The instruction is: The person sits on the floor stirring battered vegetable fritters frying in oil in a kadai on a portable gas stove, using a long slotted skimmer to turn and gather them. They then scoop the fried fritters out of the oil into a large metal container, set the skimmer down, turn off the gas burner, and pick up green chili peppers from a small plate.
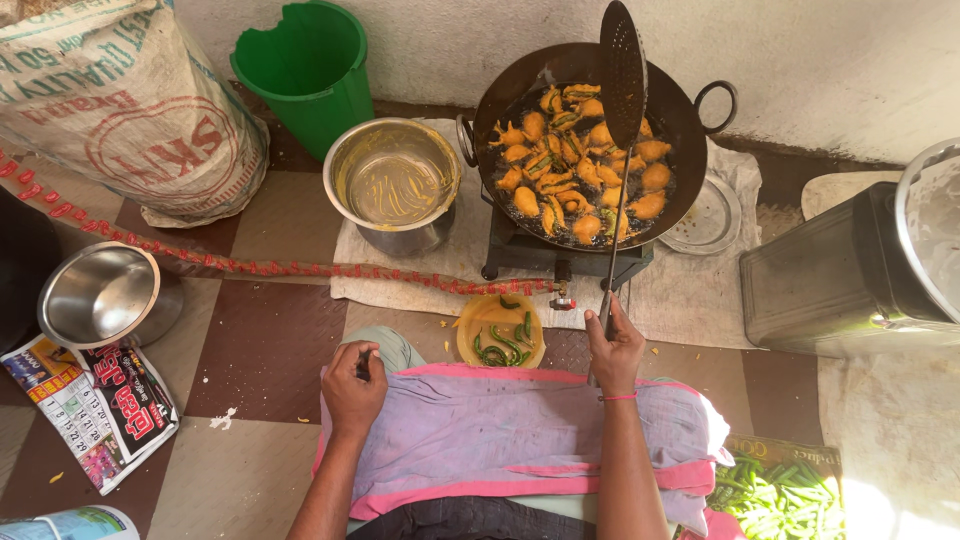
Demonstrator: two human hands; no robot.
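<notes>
Head view: the right hand (614,352) has its grip closed on the handle of a long skimmer (622,75) — its perforated disc raised over the far wok (520,75) of frying fritters (580,165). The left hand (352,385) rests curled on the lap cloth (500,430) — whether it holds anything, I cannot tell.

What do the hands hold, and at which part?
The right hand holds a long skimmer at the handle's lower end. The left hand rests on the lap, apparently empty.
</notes>
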